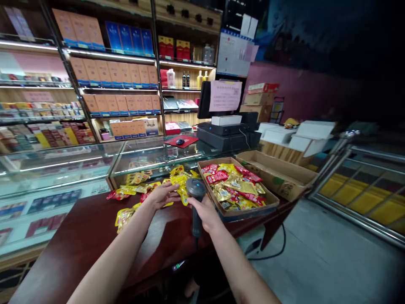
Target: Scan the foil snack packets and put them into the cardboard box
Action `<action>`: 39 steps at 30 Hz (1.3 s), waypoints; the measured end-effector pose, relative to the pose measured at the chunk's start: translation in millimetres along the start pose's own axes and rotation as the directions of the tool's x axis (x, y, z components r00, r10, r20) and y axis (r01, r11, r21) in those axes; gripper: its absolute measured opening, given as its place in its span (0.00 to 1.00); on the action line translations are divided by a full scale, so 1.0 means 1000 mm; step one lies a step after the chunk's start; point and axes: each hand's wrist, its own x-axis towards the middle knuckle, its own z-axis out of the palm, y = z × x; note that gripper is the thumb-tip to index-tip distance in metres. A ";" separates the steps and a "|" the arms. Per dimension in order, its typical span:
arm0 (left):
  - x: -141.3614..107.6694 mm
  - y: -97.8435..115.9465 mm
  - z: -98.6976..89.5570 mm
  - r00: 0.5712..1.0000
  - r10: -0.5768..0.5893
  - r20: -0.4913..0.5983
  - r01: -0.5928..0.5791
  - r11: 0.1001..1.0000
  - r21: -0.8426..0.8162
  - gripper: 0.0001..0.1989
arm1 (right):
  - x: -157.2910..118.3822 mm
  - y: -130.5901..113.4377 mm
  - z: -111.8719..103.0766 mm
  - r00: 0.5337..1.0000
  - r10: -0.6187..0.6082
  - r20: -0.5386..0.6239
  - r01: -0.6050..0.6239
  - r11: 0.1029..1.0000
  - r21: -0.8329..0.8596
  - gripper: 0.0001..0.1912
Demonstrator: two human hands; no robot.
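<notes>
My right hand point(207, 213) is wrapped around a dark handheld barcode scanner point(195, 189), its head up and its handle pointing down over the table's front edge. To its left, my left hand point(163, 195) reaches over the table with fingers stretched out. Its fingertips are at a yellow snack packet point(182, 185) beside the scanner head; whether they touch it is hard to see. More red and yellow packets point(122, 193) lie behind and left of this hand. A small pile of yellow packets point(125, 217) is partly covered by my left forearm.
Right of the scanner stands an open cardboard box point(275, 202) of red and gold packets, with another open carton point(303, 179) behind it. A glass display counter point(117, 147), a monitor point(205, 99) and a mouse point(180, 142) are beyond. A metal railing point(332, 158) is at right.
</notes>
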 end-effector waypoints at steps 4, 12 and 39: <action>0.040 0.019 0.047 0.997 0.075 0.035 -0.073 0.996 -0.055 0.12 | 0.029 -0.031 -0.034 0.995 -0.025 -0.097 0.030 0.999 0.043 0.18; 0.137 0.039 0.159 0.981 0.162 0.110 -0.171 0.983 0.071 0.20 | 0.082 -0.095 -0.120 0.935 -0.154 -0.321 0.129 0.987 -0.097 0.18; 0.002 -0.044 -0.062 0.780 0.522 -0.344 0.245 0.251 0.936 0.17 | 0.026 0.014 0.023 0.925 0.270 0.266 -0.252 0.962 -0.100 0.19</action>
